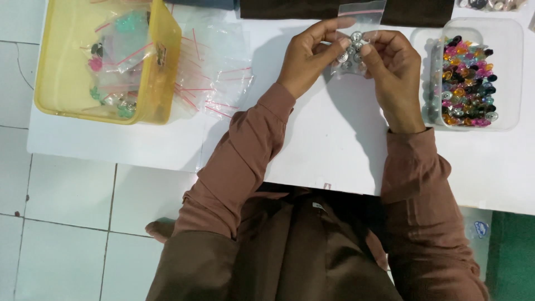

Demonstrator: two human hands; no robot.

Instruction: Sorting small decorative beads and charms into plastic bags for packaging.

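Bag (356,33), small and clear, sits raised over the white table (334,139), pinched between both hands. We note the left hand (309,56) clamped on its left side and the right hand (393,64) clamped on its right, over silver beads (352,49) inside. A clear tub (512,72) of mixed beads lies just right; a yellow bin (159,67) of filled bags stands well left.

A small home packing spot. White low table (334,139) on tiled floor (67,223), tubs of beads (465,83), loose zip bags (214,72).
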